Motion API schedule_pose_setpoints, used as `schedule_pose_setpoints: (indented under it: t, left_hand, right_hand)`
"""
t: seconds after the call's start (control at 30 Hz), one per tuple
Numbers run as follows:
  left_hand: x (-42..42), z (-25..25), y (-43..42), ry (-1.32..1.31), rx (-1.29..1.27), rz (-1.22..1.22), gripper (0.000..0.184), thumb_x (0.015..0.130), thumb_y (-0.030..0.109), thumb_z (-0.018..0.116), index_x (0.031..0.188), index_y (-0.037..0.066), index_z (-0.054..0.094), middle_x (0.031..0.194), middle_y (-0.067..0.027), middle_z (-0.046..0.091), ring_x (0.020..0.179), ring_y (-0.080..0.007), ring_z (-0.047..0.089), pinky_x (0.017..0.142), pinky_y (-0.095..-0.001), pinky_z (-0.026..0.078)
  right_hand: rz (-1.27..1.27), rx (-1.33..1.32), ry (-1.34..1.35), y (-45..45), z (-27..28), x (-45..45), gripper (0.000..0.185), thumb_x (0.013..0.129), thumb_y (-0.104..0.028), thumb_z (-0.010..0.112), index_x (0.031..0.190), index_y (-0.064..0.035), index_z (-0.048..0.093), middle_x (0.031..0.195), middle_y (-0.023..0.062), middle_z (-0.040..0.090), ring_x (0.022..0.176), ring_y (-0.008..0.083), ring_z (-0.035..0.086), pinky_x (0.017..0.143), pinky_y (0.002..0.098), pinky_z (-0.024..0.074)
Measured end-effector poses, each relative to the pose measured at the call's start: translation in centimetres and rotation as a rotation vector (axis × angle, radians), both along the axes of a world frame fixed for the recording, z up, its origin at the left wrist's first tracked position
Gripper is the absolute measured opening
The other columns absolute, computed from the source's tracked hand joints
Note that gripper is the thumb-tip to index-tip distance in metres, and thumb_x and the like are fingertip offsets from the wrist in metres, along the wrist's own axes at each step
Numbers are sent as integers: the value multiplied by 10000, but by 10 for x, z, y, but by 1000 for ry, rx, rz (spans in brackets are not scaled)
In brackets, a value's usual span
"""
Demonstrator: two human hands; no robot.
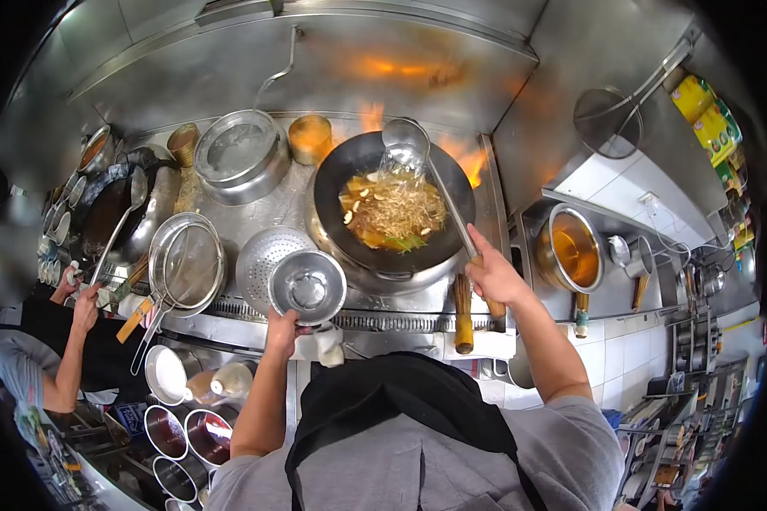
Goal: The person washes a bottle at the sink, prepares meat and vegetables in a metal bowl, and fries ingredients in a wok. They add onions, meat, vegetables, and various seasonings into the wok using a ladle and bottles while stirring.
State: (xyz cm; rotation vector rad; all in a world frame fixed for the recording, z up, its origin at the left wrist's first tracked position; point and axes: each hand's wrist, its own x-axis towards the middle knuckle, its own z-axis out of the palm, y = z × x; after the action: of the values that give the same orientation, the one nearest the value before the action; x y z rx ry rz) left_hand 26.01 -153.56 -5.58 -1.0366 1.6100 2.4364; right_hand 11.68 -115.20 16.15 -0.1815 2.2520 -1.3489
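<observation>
My right hand (pixel 492 271) is closed around the wooden-ended handle of a long steel ladle (pixel 443 180). The ladle's bowl is tilted over the far side of a dark wok (pixel 332 192), and clear liquid appears to fall from it. In the wok lies a heap of food (pixel 392 209), with thin pale shreds on top and yellowish pieces and some green around them. With my left hand (pixel 282 334) I grip the near rim of a small metal bowl (pixel 308 285). A little liquid seems to lie in it, and it overlaps a perforated strainer (pixel 254 260).
Orange flames (pixel 473 162) rise behind the wok. A large lidded pot (pixel 240 153) stands left of it. Mesh strainers (pixel 187 266) sit further left, beside a co-worker's hand (pixel 85 308) on another ladle. At right is a pot of amber liquid (pixel 573 247); a brush (pixel 463 315) lies nearer.
</observation>
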Motion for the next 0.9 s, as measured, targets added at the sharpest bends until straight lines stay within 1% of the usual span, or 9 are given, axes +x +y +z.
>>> schedule_pose_setpoints:
  t: [0.07,0.13,0.2,0.3,0.5,0.63,0.67,0.73,0.9]
  left_hand:
    - [7,9,20,-20,-35,31,506,771,8,482,1265,87,412,977,-92,571,743,-204,626,533,-326,577]
    - [11,22,40,-44,-80,73,520,768,22,492,1270,114,393,987,-86,559,750,-194,620,567,-336,580]
    - [19,29,63,-51,-111,127,530,771,21,493,1278,120,374,988,-87,558,748,-194,620,568,-334,580]
    - [33,42,83,-41,-165,238,550,778,20,494,1293,131,335,991,-88,557,744,-194,620,571,-329,579]
    - [98,83,111,13,-234,440,515,795,28,499,1274,135,346,1089,-108,573,822,-228,662,572,-325,589]
    - [149,92,128,14,-253,545,552,779,33,497,1298,138,343,1085,-106,591,774,-206,673,570,-322,590]
    - [161,88,132,23,-250,563,550,773,34,492,1294,128,345,1053,-105,602,753,-198,674,560,-315,586]
    - [182,78,138,28,-235,604,542,773,34,490,1288,124,349,1046,-104,604,748,-196,672,551,-312,582]
    - [236,89,154,41,-234,683,505,771,10,472,1257,100,368,1037,-102,601,743,-195,668,532,-295,590]
  right_hand:
    - [40,36,82,34,-11,5,796,847,5,507,1532,-114,119,616,0,468,466,107,451,443,275,396]
    - [52,71,42,62,-13,7,768,850,-20,531,1520,-101,164,1023,177,628,615,215,602,635,356,516]
    - [88,121,101,91,-39,-2,761,849,-25,531,1518,-106,177,1123,198,603,722,267,630,716,383,510]
    - [149,205,168,115,-65,-19,767,857,-48,522,1521,-113,144,1178,245,600,992,396,621,906,449,455]
    - [157,496,184,89,-98,-17,826,867,-77,506,1528,-141,15,961,281,645,840,406,644,798,467,502]
    - [-124,-527,-521,59,-121,24,758,883,-18,535,1518,-220,173,731,48,511,500,135,493,461,329,450]
    - [-108,-515,-524,63,-123,17,758,883,-18,535,1518,-220,173,731,48,511,500,135,493,461,329,450]
    - [-171,-1228,-1073,78,-121,-11,639,871,16,524,1430,-207,310,786,61,515,512,111,469,441,279,410]
    - [-60,-1100,-1034,89,-83,2,500,903,-10,534,1333,-234,416,794,78,529,547,117,491,456,288,425]
